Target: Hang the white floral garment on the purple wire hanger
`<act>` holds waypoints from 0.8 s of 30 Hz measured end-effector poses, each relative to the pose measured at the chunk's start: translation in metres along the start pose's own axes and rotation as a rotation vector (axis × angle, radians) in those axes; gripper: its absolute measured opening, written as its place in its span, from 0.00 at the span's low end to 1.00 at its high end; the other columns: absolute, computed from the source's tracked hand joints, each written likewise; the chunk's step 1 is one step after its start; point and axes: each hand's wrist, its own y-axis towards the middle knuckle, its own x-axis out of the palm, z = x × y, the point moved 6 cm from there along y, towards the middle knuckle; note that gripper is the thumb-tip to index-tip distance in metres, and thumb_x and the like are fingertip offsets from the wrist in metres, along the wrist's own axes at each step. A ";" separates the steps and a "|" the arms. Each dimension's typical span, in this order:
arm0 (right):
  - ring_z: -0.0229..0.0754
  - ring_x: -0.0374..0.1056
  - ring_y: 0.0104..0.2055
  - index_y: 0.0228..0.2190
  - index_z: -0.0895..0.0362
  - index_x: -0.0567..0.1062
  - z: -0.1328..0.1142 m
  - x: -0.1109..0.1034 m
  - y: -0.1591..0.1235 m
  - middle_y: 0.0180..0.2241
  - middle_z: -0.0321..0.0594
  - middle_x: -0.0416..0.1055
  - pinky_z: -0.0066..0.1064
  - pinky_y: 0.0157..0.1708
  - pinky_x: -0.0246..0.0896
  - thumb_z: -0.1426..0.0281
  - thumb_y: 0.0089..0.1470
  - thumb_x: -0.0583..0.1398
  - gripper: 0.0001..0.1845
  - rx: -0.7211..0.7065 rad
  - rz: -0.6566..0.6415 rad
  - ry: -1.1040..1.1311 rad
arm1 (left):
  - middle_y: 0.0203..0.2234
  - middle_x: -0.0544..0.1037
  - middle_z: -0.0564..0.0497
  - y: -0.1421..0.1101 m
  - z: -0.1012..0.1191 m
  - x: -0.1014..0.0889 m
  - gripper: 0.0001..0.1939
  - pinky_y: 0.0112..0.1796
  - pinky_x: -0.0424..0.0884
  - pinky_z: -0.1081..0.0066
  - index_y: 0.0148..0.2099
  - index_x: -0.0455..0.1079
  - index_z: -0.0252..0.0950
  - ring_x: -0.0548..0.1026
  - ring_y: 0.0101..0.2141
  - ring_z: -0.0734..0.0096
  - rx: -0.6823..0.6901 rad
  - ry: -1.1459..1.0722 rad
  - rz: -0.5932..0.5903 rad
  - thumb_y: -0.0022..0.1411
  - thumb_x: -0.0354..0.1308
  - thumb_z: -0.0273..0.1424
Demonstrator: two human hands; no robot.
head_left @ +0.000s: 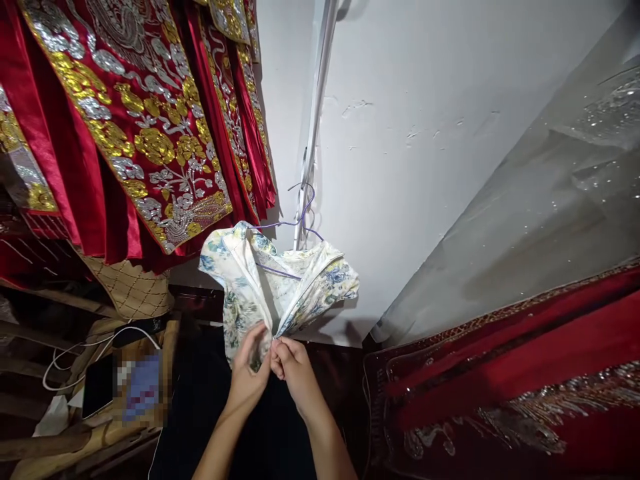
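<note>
A white short-sleeved garment (320,290) with a blue, green and yellow floral print hangs in front of me on a thin purple wire hanger (306,212). Its neckline gapes in a V that narrows down to my hands. My left hand (251,363) is curled at the lower front, thumb and fingers closed on the garment's left edge. Beside it my right hand (290,360) pinches the front where the two edges meet. The exact spot under my fingertips is hidden.
Red costumes (155,127) with gold and silver embroidery hang at upper left. A wooden chair (100,440) holds a phone (99,385), a white cable (55,363) and a blurred item. A metal pole (316,87) runs along the white wall. Plastic-covered red fabric (475,373) is at right.
</note>
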 end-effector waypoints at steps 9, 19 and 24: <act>0.28 0.47 0.13 0.22 0.57 0.68 -0.073 -0.042 0.031 0.12 0.29 0.61 0.23 0.14 0.35 0.59 0.53 0.61 0.16 -0.004 0.172 0.211 | 0.26 0.68 0.53 -0.004 0.012 0.038 0.12 0.28 0.61 0.72 0.34 0.65 0.40 0.67 0.28 0.68 -0.021 0.065 -0.346 0.68 0.51 0.40; 0.28 0.51 0.16 0.24 0.56 0.66 -0.176 -0.058 0.069 0.15 0.28 0.60 0.20 0.14 0.43 0.63 0.53 0.62 0.13 -0.356 0.317 0.438 | 0.24 0.67 0.55 0.035 0.011 0.021 0.08 0.32 0.62 0.72 0.31 0.63 0.37 0.68 0.29 0.69 0.117 0.450 -0.676 0.64 0.52 0.30; 0.30 0.54 0.16 0.24 0.57 0.68 -0.171 -0.031 0.057 0.15 0.31 0.64 0.22 0.17 0.45 0.61 0.57 0.59 0.15 -0.349 0.225 0.200 | 0.41 0.77 0.49 0.079 0.119 0.007 0.17 0.43 0.69 0.68 0.59 0.65 0.41 0.75 0.40 0.66 0.373 0.234 -0.444 0.69 0.51 0.33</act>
